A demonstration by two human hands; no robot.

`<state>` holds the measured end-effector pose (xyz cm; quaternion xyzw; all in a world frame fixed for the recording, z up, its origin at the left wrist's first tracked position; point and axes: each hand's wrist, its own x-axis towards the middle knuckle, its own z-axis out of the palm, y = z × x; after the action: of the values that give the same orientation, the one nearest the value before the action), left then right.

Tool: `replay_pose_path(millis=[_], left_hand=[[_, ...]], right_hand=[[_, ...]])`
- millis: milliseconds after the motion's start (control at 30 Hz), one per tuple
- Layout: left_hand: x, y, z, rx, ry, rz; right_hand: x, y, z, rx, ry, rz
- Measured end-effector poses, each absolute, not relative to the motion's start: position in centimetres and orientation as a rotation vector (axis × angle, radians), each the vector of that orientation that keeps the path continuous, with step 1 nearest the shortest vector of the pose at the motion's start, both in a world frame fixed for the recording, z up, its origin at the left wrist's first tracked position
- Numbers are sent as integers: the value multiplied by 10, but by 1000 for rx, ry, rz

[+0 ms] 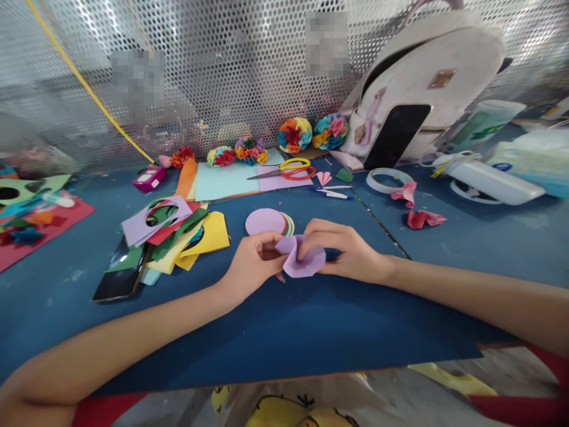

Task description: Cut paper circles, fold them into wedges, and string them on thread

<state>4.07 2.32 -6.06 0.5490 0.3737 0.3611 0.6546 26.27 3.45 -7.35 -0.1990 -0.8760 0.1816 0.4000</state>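
Head view, looking down at a blue table (311, 332). Holds a lilac paper circle (306, 264) just above the tabletop, near the middle of the picture, shared between both hands. Pinches its left edge with the left hand (253, 261), thumb and fingertips pressed together on the paper. Clasps its upper right part with the right hand (344, 249), fingers curled over the top and closed on the sheet, bent there into a loose fold. Leaves a stack of paper circles (267, 222) lying flat just behind the hands, lilac on top, coloured edges peeking out on the right. Shows, further left, a heap of cut paper sheets (178, 231) with round holes, partly covering a phone (120, 276). Shows scissors (291, 170) with yellow and red handles on pale sheets towards the back, paper flowers (296, 134) in a row along a mesh wall (222, 71), and a pale backpack (427, 77) leaning at the back right. Places a tape roll (384, 178) just in front of the backpack.
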Motion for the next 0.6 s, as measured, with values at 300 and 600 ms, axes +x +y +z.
replay_pose_path(millis=[300, 600], left_hand=[[37, 21, -60, 1304, 852, 816], [37, 21, -62, 1327, 808, 815]], right_hand=[[263, 35, -73, -608, -2194, 465], [263, 33, -73, -673, -2178, 446]])
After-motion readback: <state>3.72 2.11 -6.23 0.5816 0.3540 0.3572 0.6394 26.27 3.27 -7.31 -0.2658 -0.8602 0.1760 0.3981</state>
